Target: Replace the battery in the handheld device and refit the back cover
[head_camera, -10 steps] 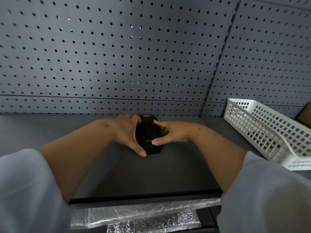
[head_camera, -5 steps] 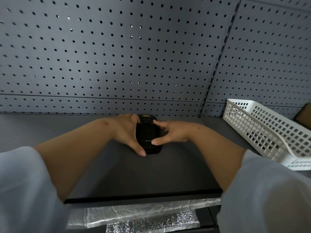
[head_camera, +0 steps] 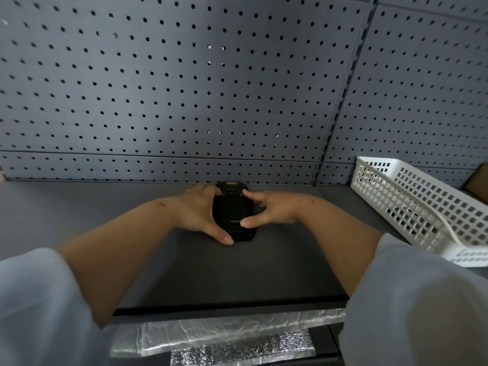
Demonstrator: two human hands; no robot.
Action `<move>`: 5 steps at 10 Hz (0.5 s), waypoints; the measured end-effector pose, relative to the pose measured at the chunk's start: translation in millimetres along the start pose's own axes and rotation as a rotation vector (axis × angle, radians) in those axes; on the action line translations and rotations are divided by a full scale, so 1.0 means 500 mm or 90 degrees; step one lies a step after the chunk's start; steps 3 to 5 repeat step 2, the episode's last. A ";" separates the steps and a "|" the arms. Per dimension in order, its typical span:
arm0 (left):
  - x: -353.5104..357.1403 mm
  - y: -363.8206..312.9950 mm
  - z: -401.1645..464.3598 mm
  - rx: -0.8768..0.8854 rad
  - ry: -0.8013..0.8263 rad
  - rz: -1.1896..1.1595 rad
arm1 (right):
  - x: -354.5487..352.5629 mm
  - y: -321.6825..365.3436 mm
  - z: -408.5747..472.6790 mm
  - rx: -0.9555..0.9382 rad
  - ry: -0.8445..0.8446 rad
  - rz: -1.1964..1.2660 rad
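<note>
Head view: I saw both sleeves [head_camera: 39,307] cut off at the frame. Farther on the surface [head_camera: 237,273], left hand [head_camera: 196,212] and right hand [head_camera: 272,210] held a grip on the face-down handheld device [head_camera: 230,211], hiding its edges; its lettering was unreadable.

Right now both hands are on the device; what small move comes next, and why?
Probably press the cover down along its edges. The handheld device lies back up on the dark mat, the left hand and right hand flank it with thumbs on it, and no battery shows.
</note>
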State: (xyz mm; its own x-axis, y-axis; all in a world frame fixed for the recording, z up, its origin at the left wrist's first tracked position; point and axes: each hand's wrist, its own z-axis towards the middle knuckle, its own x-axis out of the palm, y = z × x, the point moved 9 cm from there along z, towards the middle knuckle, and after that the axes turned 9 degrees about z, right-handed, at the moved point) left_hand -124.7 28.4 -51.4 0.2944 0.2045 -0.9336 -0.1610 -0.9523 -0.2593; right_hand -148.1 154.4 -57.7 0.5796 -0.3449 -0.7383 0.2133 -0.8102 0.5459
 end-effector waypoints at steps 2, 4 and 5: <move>0.023 0.015 -0.019 -0.013 0.017 -0.090 | -0.020 0.004 -0.037 -0.045 -0.048 0.154; 0.023 0.015 -0.019 -0.013 0.017 -0.090 | -0.020 0.004 -0.037 -0.045 -0.048 0.154; 0.023 0.015 -0.019 -0.013 0.017 -0.090 | -0.020 0.004 -0.037 -0.045 -0.048 0.154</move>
